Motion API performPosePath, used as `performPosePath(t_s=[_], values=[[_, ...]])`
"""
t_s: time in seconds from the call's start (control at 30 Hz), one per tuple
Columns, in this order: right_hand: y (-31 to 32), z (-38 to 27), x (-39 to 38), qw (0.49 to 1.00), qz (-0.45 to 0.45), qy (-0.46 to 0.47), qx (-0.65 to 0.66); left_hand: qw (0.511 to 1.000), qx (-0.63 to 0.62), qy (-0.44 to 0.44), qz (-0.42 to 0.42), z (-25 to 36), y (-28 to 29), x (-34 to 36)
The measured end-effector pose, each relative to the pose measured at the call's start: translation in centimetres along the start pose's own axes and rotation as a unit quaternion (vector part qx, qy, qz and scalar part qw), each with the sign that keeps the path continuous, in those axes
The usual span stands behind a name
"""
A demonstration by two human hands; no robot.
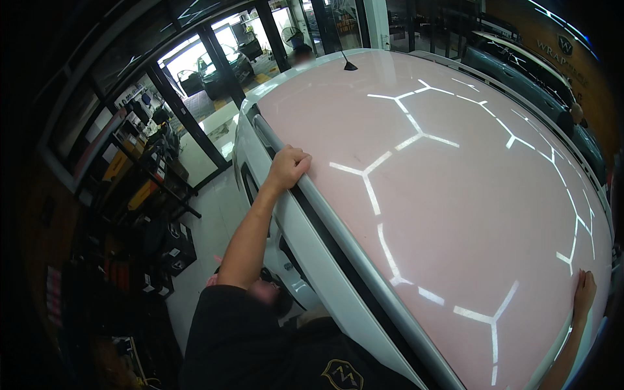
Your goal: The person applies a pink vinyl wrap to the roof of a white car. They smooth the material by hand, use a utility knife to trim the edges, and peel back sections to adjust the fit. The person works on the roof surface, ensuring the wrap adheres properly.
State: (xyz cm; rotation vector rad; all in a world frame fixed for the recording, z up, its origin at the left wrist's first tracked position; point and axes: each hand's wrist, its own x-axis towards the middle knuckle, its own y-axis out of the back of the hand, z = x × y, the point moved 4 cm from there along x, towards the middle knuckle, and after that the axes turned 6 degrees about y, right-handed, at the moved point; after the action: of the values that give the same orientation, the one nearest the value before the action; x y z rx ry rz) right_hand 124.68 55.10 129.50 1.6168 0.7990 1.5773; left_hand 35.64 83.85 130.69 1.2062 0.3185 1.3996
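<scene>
A car roof (pixel 455 195) covered in glossy pale pink film fills the middle and right, with ceiling lights mirrored on it as white lines. My left hand (pixel 289 166) is curled over the silver roof rail (pixel 338 240) on the car's left side, knuckles up, arm stretched out. At the lower right, my right hand (pixel 584 289) lies flat on the pink film close to the roof's edge, holding nothing. Below the rail are the white body and the dark door opening (pixel 292 260). My black shirt (pixel 260 351) fills the bottom.
A short black antenna (pixel 350 65) stands at the roof's far end. Shelves with boxes and tools (pixel 143 175) line the left wall. Beyond the glass front is a parked dark car (pixel 221 65). Another dark vehicle (pixel 520 78) stands to the right, with a person (pixel 576 114) beside it.
</scene>
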Motion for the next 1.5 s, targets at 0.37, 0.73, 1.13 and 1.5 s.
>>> performPosePath(t_s=[0.37, 0.73, 1.13, 1.5], values=[[2.4, -2.6, 0.5, 0.991, 0.077, -0.106, 0.039, 1.000, 0.003, -0.007, -0.001, 0.3, -0.6, 0.7], [-0.7, 2.3, 0.3, 0.996, -0.046, -0.012, -0.074, 1.000, 0.003, -0.004, 0.009, 0.2, -0.3, 0.2], [0.8, -1.1, 0.3, 0.994, -0.022, 0.054, -0.097, 0.986, -0.128, -0.053, 0.091, -4.9, -4.0, 0.3], [2.7, -5.1, 1.2, 0.995, 0.013, 0.007, -0.100, 0.990, -0.135, 0.001, -0.028, -6.5, -3.3, 0.9]])
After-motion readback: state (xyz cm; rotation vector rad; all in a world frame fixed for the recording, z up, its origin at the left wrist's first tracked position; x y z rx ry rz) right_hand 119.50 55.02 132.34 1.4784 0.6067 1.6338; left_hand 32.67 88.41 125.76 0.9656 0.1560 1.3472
